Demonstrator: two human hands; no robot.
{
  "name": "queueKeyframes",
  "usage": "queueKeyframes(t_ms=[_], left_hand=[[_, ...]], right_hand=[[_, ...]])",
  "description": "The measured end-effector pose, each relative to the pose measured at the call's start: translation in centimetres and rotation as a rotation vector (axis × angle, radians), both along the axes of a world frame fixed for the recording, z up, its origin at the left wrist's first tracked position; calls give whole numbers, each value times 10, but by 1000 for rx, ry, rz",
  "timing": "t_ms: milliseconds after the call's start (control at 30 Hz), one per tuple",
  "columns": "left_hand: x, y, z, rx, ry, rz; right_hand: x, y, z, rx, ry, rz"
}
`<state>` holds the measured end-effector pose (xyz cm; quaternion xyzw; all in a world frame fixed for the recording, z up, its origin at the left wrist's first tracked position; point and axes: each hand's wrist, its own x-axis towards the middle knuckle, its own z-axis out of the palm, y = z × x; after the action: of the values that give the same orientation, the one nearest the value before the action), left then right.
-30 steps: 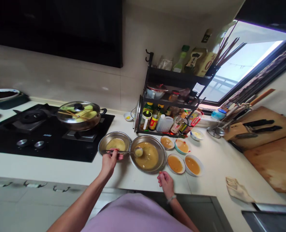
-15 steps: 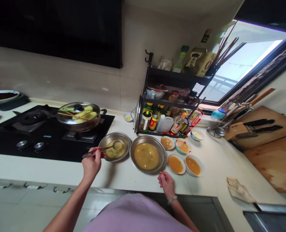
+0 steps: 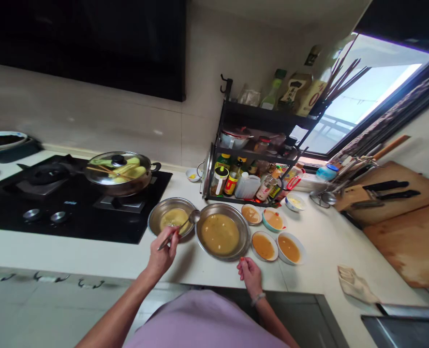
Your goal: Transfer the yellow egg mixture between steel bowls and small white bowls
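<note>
A small metal ladle [image 3: 194, 216] is gripped near its handle by my left hand [image 3: 162, 252], fingers closed around it. Its round bowl hangs over the meeting rims of two steel basins. The left basin [image 3: 155, 209] holds a shallow pale yellow liquid with green bits, partly covered by my hand. In the right basin [image 3: 244, 233] there is more yellow-brown liquid with small pale pieces. My right hand [image 3: 250, 275] is curled loosely at the counter's front edge, close to that basin's near rim, with nothing visible in it.
Several small bowls of orange-brown liquid [image 3: 264, 246] stand right of the basins. Behind is a black rack [image 3: 265, 155] of bottles. A lidded pan [image 3: 118, 175] sits on the stove [image 3: 109, 227] to the left. Knives [image 3: 386, 185], cutting boards and a cloth [image 3: 357, 286] are at right.
My left hand has moved right, lifting the ladle out of the left basin's liquid toward the right basin. My right hand has stayed in place.
</note>
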<state>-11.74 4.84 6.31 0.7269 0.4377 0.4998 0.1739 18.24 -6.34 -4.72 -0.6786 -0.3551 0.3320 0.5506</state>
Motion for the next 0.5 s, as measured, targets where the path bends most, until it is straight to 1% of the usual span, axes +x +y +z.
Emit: queueKeyframes(t_ms=[133,267,300,367,433,500], left_hand=[[28,-1,-6,-15,64,-174],[45,4,-14,-37,107,-253],[46,5,-16,-76,88,-259],[47,8,-19,-207,19,-239],[45,12,-21,-337,-55,-175],[42,17,-24,-426,-124,-104]], right_hand=[[-1,0,0,-5,-8,-18],[-2,1,0,4,-1,-34],[-3,1,0,3,-2,-39],[-4,1,1,2,-2,-54],[-5,1,1,3,0,-71],[-6,1,1,0,5,-81]])
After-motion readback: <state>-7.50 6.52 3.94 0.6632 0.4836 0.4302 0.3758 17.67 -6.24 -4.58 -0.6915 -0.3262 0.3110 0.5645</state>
